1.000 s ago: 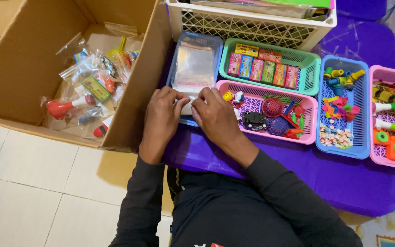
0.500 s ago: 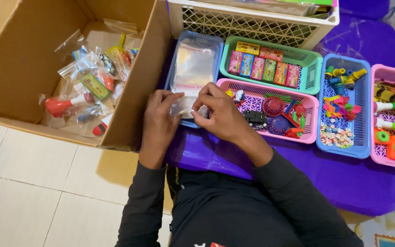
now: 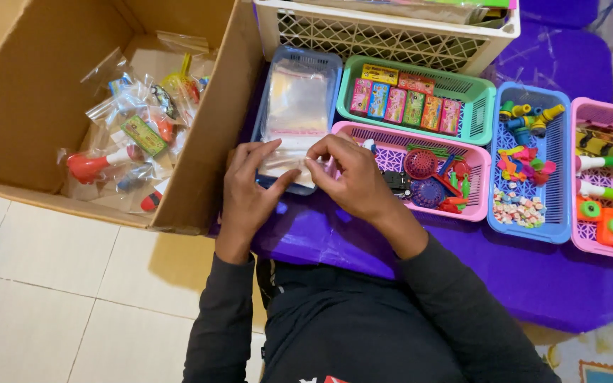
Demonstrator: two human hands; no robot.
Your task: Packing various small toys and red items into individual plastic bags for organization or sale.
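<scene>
Both hands, left hand [image 3: 250, 188] and right hand [image 3: 352, 177], grip pinched on clear plastic bag [image 3: 289, 163]: thin, limp, slippery; best held by edges.

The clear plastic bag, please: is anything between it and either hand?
Nothing visible: both the left hand and right hand already pinch the clear plastic bag over the blue tray.

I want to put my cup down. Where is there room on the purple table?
Bare purple table lies in front of the pink basket and blue basket, right of the right hand. The baskets are full, and the cardboard box holds bagged toys.
</scene>
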